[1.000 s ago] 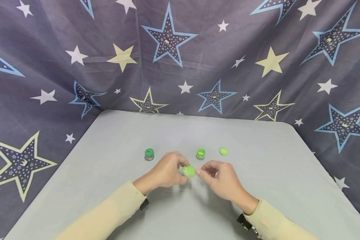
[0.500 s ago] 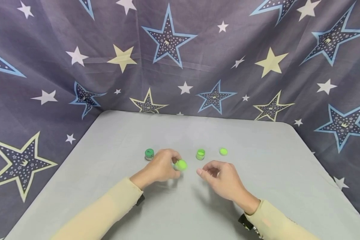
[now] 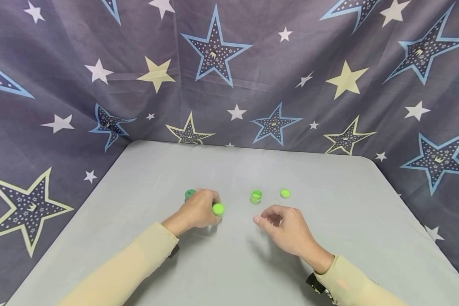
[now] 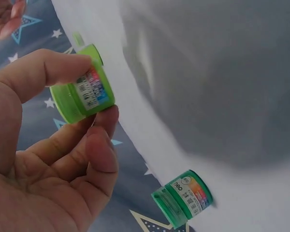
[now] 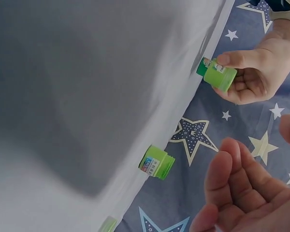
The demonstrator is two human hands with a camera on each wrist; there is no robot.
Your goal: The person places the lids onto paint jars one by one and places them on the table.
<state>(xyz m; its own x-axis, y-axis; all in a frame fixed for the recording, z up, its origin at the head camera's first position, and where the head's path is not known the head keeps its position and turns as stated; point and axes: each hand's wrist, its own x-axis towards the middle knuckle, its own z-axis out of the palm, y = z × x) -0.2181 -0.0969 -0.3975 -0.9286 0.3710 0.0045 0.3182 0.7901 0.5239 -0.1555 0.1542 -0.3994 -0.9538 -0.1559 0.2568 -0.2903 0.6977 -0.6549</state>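
Note:
My left hand pinches a small lime-green paint jar between thumb and fingers, a bit above the table. In the left wrist view this jar shows a printed label with a barcode, and its lid appears to be on. Just behind that hand stands a dark green paint jar, partly hidden by it in the head view. My right hand hovers with loosely bent fingers and holds nothing. Beyond it, an open lime-green paint jar stands upright with green paint visible inside.
To the right of the open jar lies a round lime-green lid. A light grey cloth covers the table. Behind and at the sides hangs a dark curtain patterned with stars.
My left hand has moved left with the lime-green jar, away from the right hand and towards the dark green jar. The right hand has hardly moved.

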